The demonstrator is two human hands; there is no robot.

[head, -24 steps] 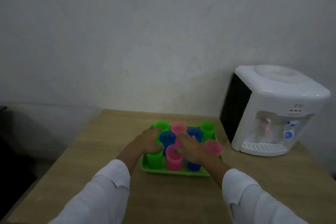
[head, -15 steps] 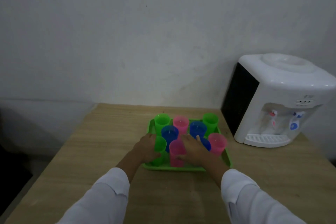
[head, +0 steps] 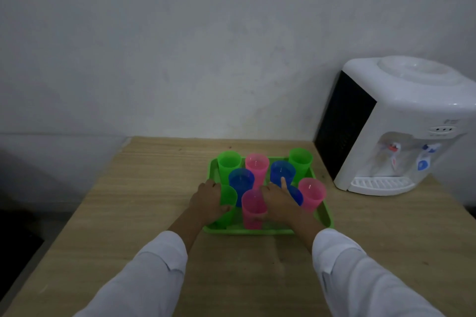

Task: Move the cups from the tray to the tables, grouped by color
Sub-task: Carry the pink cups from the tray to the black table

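The left hand (head: 208, 201) keeps its fingers curled round the front green cup (head: 228, 202), as half a second ago; the cup still stands in the tray's (head: 257, 231) front left corner. Beyond those fingers stand another green cup (head: 229, 165) and a blue cup (head: 241, 180). Just right of them, the front pink cup (head: 253, 211) remains in the right hand (head: 279, 201), thumb wrapped across its front, not lifted. That hand's index finger points up against a second blue cup (head: 282, 171); a third blue cup (head: 296, 195) sits behind the knuckles. Right of the fingers stands a pink cup (head: 312, 193). No cup has left the tray. A water dispenser (head: 399, 123) stands far right.
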